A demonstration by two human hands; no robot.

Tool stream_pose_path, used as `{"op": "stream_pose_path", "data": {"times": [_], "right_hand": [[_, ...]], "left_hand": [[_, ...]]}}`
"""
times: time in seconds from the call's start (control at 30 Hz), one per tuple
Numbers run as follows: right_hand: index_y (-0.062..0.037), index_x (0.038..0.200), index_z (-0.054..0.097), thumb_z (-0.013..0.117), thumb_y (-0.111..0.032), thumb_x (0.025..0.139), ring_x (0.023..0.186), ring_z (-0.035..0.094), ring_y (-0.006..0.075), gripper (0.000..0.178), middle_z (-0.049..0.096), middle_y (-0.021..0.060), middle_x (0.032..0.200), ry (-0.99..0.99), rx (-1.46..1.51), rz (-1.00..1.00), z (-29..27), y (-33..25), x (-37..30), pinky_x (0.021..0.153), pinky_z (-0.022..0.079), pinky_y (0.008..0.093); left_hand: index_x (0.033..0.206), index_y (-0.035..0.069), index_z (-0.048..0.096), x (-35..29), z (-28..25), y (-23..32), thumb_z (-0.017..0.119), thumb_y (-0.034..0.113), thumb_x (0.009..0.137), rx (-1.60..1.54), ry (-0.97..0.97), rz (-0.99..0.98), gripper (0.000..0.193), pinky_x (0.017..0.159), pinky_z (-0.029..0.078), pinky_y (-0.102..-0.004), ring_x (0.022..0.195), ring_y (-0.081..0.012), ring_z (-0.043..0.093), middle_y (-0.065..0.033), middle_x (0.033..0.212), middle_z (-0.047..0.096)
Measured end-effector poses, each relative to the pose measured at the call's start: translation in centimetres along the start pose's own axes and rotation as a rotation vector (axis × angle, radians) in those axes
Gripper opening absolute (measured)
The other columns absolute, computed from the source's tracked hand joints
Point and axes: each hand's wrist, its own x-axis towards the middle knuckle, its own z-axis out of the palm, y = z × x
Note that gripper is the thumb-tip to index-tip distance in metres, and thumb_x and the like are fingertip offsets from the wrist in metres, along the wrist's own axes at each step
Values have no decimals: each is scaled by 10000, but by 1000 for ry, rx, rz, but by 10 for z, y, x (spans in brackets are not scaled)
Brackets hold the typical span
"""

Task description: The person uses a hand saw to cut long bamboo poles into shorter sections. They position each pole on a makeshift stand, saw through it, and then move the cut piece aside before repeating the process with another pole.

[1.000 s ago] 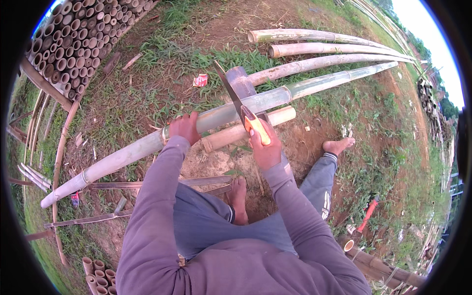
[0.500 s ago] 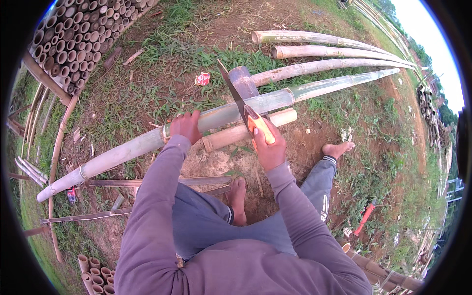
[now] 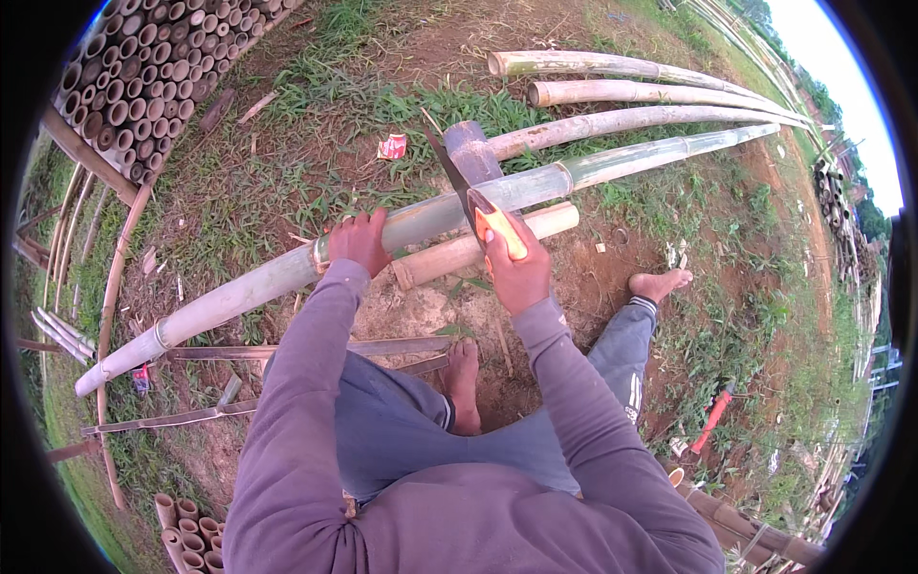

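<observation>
A long green bamboo pole (image 3: 521,188) lies slantwise in front of me, low at the left and reaching away to the far right. My left hand (image 3: 359,241) is closed over it beside a joint ring. In my right hand (image 3: 519,275) is a handsaw (image 3: 495,230), held by its orange handle. Its dark blade crosses the pole to the right of my left hand, the tip pointing away from me. Under the pole are a dark log piece (image 3: 470,150) on the far side and a shorter bamboo length (image 3: 442,264) on the near side.
Several bamboo poles (image 3: 612,91) lie at the far right. Cut bamboo tubes are stacked in a rack (image 3: 143,77) at the far left, more (image 3: 191,531) at the lower left. Split strips (image 3: 220,353) lie by my foot (image 3: 463,383). A red-handled tool (image 3: 710,421) rests at right.
The saw and my right hand have shifted slightly away from me and to the left along the cut line. My left hand keeps its place on the pole.
</observation>
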Motion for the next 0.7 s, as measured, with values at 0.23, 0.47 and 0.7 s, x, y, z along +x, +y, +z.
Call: {"op": "stream_pose_path", "data": {"times": [0.23, 0.47, 0.7], "right_hand": [[113, 1403, 569, 668, -110, 1021, 1140, 715, 230, 453, 718, 202, 1274, -20, -59, 23, -103, 1, -172, 974, 587, 355], [60, 1374, 627, 704, -94, 1006, 1080, 706, 189, 406, 734, 182, 1251, -19, 0, 24, -39, 21, -63, 936, 560, 319], [79, 1395, 605, 720, -110, 989, 1126, 707, 203, 462, 748, 182, 1223, 15, 96, 45, -46, 21, -104, 970, 559, 328]], "left_hand": [[1310, 145, 569, -19, 8, -11, 899, 270, 721, 22, 94, 28, 686, 928, 559, -491, 1068, -362, 718, -126, 1119, 714], [1386, 174, 556, -8, 6, -2, 896, 305, 708, -3, 10, 9, 769, 1015, 526, -516, 1116, -350, 700, -111, 1184, 705], [1374, 177, 552, -9, 10, -15, 909, 323, 708, 27, 67, 24, 770, 982, 536, -498, 1107, -351, 701, -109, 1156, 706]]}}
